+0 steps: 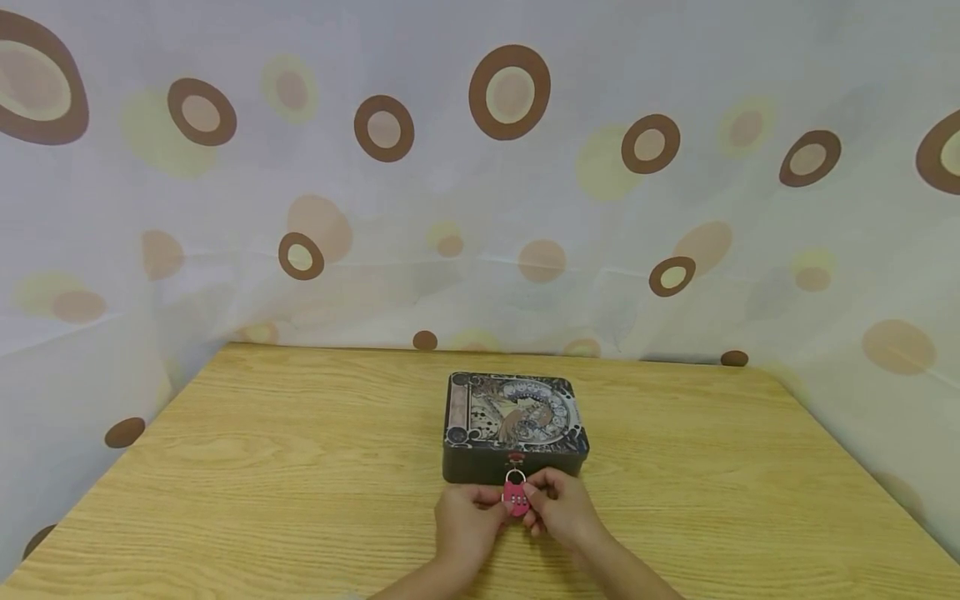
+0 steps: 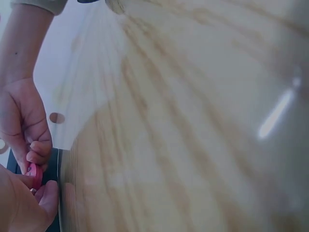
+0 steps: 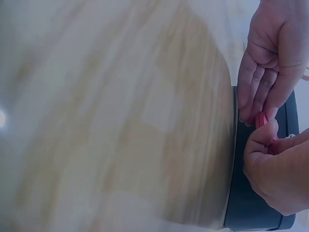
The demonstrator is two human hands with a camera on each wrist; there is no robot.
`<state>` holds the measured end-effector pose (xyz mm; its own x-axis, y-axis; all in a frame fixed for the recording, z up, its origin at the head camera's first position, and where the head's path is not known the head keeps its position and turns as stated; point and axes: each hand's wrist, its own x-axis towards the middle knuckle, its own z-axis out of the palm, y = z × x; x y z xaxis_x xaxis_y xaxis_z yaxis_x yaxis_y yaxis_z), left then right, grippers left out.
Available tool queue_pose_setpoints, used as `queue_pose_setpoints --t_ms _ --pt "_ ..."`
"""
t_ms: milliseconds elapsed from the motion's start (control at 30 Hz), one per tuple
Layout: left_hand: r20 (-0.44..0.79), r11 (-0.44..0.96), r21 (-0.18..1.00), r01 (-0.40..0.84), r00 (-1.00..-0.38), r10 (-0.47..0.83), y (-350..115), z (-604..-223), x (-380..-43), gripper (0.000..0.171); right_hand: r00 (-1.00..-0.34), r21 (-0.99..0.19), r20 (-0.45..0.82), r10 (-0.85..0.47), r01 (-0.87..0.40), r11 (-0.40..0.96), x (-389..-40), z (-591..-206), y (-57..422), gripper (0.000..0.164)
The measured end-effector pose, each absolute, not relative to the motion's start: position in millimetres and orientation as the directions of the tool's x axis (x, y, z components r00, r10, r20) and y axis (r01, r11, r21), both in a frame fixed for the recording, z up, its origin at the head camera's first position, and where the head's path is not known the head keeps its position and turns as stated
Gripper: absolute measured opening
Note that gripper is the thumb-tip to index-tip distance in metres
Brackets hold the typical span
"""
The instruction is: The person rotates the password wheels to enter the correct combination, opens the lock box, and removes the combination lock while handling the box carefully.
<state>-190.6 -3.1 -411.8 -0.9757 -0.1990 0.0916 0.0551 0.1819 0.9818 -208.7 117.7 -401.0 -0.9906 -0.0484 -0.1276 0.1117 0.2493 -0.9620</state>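
Observation:
A small pink combination padlock with number dials on its face hangs at the front of a dark, flat tin box with an ornate printed lid. Its silver shackle stands at the box's red latch; whether it is locked I cannot tell. My left hand pinches the padlock's left side, and my right hand pinches its right side. In the left wrist view the padlock's pink edge shows between both hands. Fingers partly cover the padlock in the right wrist view.
The box stands on a wood-grain table, near its middle. Behind and at both sides hangs a pale curtain with brown, yellow and peach circles. Light reflects off the tabletop in both wrist views.

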Motion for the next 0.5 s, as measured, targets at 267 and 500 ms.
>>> queue_pose_setpoints --t_ms 267,500 --pt "0.097 0.231 0.972 0.037 -0.962 -0.253 3.7 -410.3 -186.8 0.007 -0.995 -0.965 -0.104 0.001 0.101 0.242 -205.7 -399.5 114.2 0.011" --pt "0.083 0.245 0.969 0.011 -0.955 -0.285 6.6 -409.1 -185.0 0.007 -0.994 -0.961 -0.102 0.039 0.108 0.254 -203.8 -398.7 110.4 0.011"
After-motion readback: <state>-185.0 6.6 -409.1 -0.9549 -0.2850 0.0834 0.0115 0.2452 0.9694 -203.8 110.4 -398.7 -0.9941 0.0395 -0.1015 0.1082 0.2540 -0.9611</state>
